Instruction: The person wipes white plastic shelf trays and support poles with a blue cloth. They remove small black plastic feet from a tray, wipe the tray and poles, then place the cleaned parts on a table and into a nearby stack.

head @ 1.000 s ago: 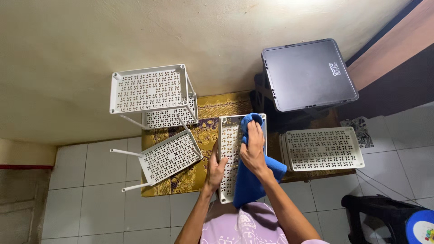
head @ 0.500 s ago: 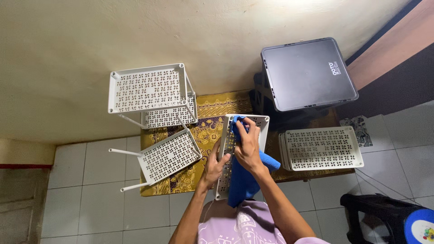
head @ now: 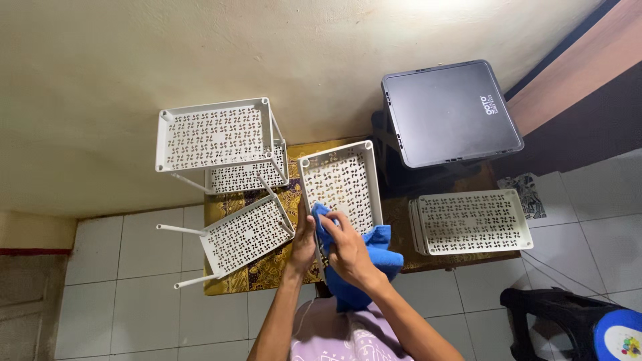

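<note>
At frame centre the left hand (head: 304, 242) grips the white tray (head: 340, 184) by its near edge while the right hand (head: 348, 251), fingers closed on the blue cloth (head: 374, 257), should press flat across every perforated row

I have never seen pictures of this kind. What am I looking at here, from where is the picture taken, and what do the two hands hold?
There is no machine here. A person wears a camera on the head, and it looks straight down at their own two bare hands. The left hand grips the near edge of a white perforated plastic tray. The right hand presses a blue cloth against that tray. Below lies a patterned brown and gold mat on a white tiled floor. To the left stands a partly built white shelf rack with thin poles. To the right lies a stack of similar trays, and behind it a dark grey box lid.
</note>
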